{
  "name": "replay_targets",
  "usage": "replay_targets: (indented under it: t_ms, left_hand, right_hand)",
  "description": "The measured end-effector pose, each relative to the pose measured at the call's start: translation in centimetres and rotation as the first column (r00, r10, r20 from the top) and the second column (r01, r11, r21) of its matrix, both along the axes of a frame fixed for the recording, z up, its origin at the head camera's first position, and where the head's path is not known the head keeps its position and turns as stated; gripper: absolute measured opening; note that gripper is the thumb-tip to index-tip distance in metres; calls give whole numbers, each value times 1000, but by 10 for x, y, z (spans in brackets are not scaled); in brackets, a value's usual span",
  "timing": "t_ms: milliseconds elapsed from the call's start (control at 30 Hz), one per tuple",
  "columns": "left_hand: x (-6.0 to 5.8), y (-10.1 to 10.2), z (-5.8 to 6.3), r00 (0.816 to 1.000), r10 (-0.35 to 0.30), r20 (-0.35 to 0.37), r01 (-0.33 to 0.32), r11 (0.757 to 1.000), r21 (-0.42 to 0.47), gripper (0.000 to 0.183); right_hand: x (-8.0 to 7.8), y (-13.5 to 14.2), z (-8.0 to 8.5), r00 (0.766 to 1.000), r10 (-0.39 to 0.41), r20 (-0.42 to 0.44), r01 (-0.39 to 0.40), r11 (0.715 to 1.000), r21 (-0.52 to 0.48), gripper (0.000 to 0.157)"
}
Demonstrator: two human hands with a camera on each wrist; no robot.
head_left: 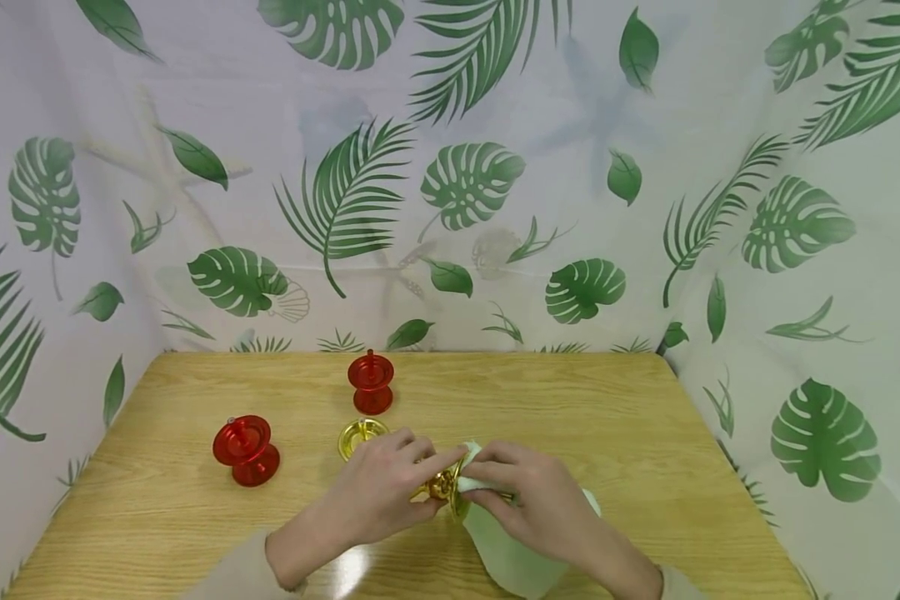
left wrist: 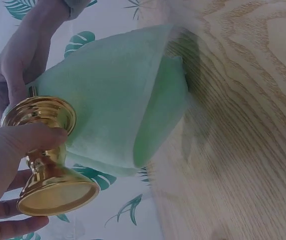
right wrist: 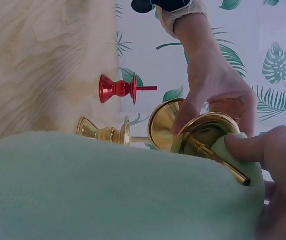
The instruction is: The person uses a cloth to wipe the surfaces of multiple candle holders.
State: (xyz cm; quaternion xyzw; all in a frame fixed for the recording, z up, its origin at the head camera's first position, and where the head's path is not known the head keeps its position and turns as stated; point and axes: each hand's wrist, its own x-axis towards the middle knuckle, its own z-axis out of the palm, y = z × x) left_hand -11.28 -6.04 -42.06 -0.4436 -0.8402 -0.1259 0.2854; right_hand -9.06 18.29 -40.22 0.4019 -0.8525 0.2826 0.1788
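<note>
My left hand (head_left: pixel 378 483) grips a gold candle holder (left wrist: pixel 52 172) by its narrow stem, tilted on its side above the table. Its flared base and its dish with a thin central spike show in the wrist views. A pale green cloth (right wrist: pixel 107 187) is in my right hand (head_left: pixel 543 496), which pinches it against the dish's rim; the rest hangs down toward the table. Beyond my left hand stands a second gold candle holder (right wrist: pixel 105 132), partly hidden in the head view.
Two red candle holders stand upright on the wooden table (head_left: pixel 585 408): one toward the back (head_left: pixel 372 383), another at the left (head_left: pixel 247 454). A leaf-printed fabric (head_left: pixel 495 250) hangs behind the table and along both sides.
</note>
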Motion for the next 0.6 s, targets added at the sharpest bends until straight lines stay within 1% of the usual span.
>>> replay_targets:
  t_ms: [133,267,467,600]
  left_hand:
    - [0,1,0,1000,8,2,-8,1000,8,67]
    - [0,0,0,1000,14,9,-14,1000,11,69]
    - [-1,-6,0,999,48,12,-48,999,-3,69]
    - [-2,-9,0,999,49,1,-49,999,-13,68]
  right_hand:
    - [-2,4,2,999,23,-31,-22,999,25,18]
    - [-2,12,5,996,63,-63,-62,998,18,20]
    - [-1,24,9,991,135,-2,-135,989,-64,27]
    - [-1,28,11,987,159,22,-157,984,-88,29]
